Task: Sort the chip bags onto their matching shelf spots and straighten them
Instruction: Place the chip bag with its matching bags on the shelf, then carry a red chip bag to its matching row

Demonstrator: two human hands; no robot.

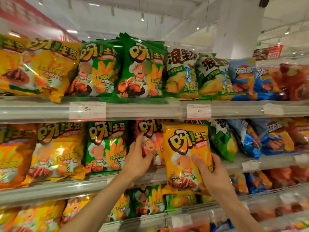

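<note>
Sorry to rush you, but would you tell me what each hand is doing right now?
Left hand: open, straight fingers resting on the red chip bag on the middle shelf.
Right hand: holding the yellow chip bag, thumb on its front.
</note>
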